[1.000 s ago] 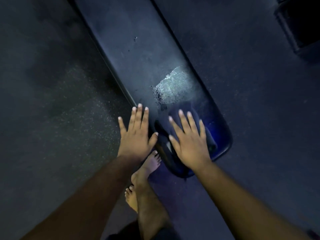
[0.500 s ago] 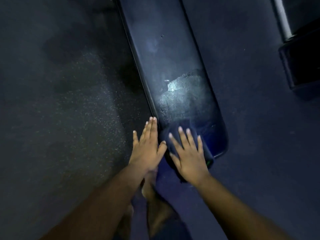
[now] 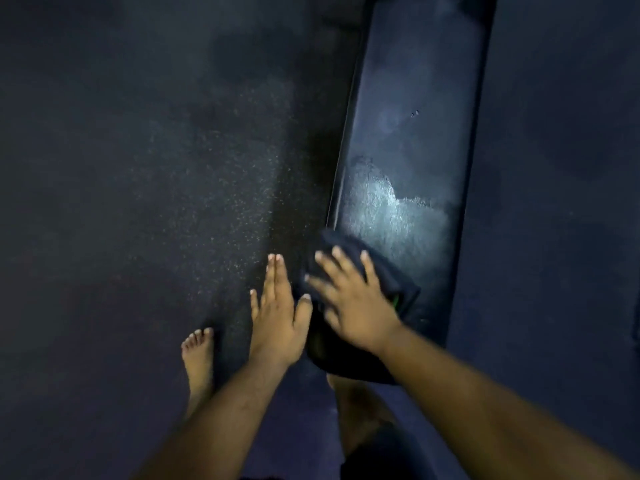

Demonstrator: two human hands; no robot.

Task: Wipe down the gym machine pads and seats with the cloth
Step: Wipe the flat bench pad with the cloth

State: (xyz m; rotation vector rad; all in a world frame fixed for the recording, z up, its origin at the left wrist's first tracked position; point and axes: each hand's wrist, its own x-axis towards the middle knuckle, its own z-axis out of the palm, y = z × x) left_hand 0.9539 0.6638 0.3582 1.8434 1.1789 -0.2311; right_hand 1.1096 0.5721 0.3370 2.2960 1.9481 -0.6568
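Now, with my left hand (image 3: 277, 317) flat, fingers straight and holding nothing beside the bench pad (image 3: 415, 140), my right hand (image 3: 353, 306) presses the dark cloth (image 3: 391, 275) with spread fingers onto its near end, so next I'd push it up over the wet patch (image 3: 388, 209).

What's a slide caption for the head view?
Right hand presses dark cloth flat on bench pad; left hand open beside it.

Left hand: your left hand (image 3: 280, 313) is flat, palm down, fingers straight and together, thumb angled out to the right.
Right hand: your right hand (image 3: 353, 299) is spread, palm down, fingers straight and splayed, slightly blurred.
Forearms: both are bare, reaching forward from the lower edge, converging toward the hands.
Spacing: hands lie just beside each other.
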